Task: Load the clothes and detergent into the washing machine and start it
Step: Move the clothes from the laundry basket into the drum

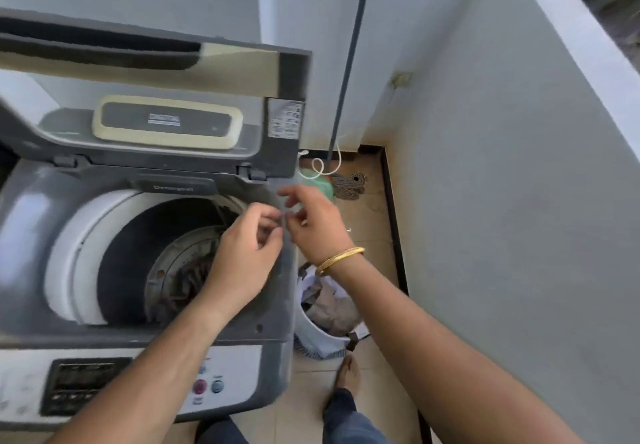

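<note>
The grey top-load washing machine (31, 236) stands with its lid (166, 63) raised. Dark clothes (190, 274) lie at the bottom of the drum (138, 253). My left hand (242, 256) and my right hand (315, 225) meet over the tub's right rim. Their fingertips pinch a small see-through packet (284, 213), too blurred to identify. A compartment marked Detergent (173, 187) sits at the back of the opening. On the floor to the right, a white laundry basket (311, 333) holds more clothes (332, 305).
The control panel (79, 384) with round buttons (207, 386) faces me at the front. A mop head (349, 185) and a grey pole (349, 63) stand in the corner behind the machine. A white wall (502, 236) bounds the narrow tiled floor strip on the right. My bare foot (348, 374) is beside the basket.
</note>
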`<move>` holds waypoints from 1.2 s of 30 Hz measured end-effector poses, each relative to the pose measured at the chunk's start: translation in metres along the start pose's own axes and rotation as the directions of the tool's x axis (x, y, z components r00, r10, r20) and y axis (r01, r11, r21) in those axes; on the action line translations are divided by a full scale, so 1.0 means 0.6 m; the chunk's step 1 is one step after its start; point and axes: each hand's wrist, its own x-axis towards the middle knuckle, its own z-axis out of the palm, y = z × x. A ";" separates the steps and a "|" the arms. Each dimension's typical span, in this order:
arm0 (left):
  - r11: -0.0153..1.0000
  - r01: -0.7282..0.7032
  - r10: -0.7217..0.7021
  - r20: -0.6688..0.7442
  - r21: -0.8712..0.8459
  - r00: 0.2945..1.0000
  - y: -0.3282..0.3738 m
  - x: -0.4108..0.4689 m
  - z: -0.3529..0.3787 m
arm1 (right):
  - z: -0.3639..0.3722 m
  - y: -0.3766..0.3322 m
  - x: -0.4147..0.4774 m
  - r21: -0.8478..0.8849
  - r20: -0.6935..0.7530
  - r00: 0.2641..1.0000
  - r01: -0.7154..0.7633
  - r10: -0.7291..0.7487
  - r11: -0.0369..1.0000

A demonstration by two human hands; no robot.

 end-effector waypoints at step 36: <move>0.755 0.588 -0.635 0.101 0.290 0.766 -0.656 0.052 0.740 | 0.424 1.038 -0.104 -0.294 0.475 0.567 -0.618 0.673 0.729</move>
